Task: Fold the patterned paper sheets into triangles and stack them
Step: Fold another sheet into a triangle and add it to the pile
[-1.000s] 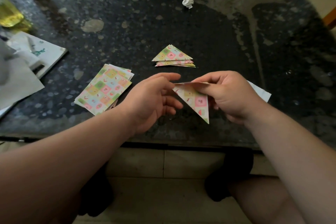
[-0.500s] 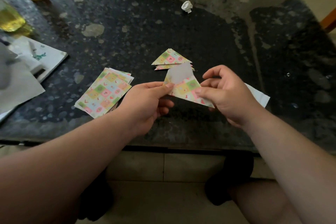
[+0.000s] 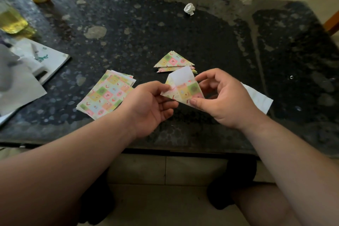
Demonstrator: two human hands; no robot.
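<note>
Pinching a half-folded sheet [image 3: 184, 91] between them, both hands hold it just above the table [image 3: 211, 42]. The left hand [image 3: 146, 105] grips the sheet's left corner between thumb and fingers. The right hand [image 3: 224, 101] pins the lower right edge under its thumb, with fingers curled behind the top flap. The sheet shows its white back on top and pattern below, so I judge the fold begun but not yet creased into a triangle.

At 12 o'clock, just beyond the sheet, lies the stack [image 3: 173, 60] of finished triangles, a few deep; I cannot tell the exact count. At 9 o'clock lies a pile [image 3: 105, 96] of flat sheets, several thick. Most of the work looks left to do: finish this fold, lay it on the stack, then go through the pile.

At 3 o'clock a white slip [image 3: 259, 99] lies partly under the right wrist. Far off at 12 sits a paper ball [image 3: 189, 9]. At 10 o'clock are papers [image 3: 49, 58] and a yellow bottle [image 3: 11, 22], well apart. None of these lies between the hands and the stack
</note>
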